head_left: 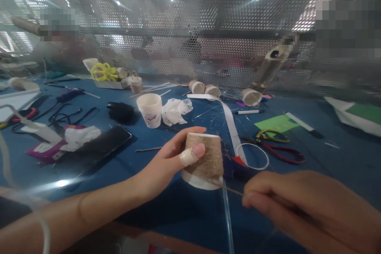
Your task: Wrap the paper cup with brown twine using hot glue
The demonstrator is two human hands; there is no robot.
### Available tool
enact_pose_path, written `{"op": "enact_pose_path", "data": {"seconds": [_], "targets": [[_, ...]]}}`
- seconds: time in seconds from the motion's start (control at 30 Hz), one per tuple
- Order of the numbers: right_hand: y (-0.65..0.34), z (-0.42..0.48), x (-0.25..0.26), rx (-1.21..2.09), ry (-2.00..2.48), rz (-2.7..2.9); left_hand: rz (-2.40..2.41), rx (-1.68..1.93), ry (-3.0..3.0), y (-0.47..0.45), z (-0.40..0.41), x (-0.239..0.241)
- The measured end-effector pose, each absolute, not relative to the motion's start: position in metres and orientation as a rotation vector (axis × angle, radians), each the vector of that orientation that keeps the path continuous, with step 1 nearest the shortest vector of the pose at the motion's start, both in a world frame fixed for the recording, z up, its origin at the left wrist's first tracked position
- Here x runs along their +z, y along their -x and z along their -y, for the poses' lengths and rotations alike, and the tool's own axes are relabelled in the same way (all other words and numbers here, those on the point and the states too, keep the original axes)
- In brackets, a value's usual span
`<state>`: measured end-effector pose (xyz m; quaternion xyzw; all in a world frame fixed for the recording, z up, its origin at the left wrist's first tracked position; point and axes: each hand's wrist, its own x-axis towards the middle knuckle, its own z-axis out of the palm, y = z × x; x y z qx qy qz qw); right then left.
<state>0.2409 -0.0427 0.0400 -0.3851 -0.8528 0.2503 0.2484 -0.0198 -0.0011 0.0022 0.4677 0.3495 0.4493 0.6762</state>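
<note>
My left hand [181,154], its thumb wrapped in a light bandage, grips a paper cup [205,158] covered mostly with wound brown twine. A white band of the cup shows bare at its lower end. From that edge a strand of twine [233,191] runs taut to my right hand [274,202], whose thumb and forefinger pinch it. Just below the cup, a clear glue stick [228,218] points down toward the table's front; what its top end meets is hard to make out.
Stacked paper cups [149,111] and crumpled tissue [177,111] stand behind my left hand. Scissors [279,147] and a white ring [253,156] lie at right. A phone [110,147] and tissue pack [47,149] lie left. A perforated metal screen [184,20] closes the back.
</note>
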Motion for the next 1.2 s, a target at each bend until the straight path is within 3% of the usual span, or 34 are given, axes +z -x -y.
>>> {"op": "enact_pose_path", "data": {"seconds": [0.2,0.8,1.2], "targets": [[-0.244,0.033,0.046,0.478,0.991,2.407,-0.799,1.008,-1.062,0.017,0.001,-0.001],[-0.248,0.017,0.031,0.788,1.152,2.324,-0.806,0.995,-0.923,0.008,-0.001,0.003],[-0.243,0.012,0.024,0.708,1.13,2.331,-0.789,0.977,-0.931,0.003,-0.003,0.001]]}}
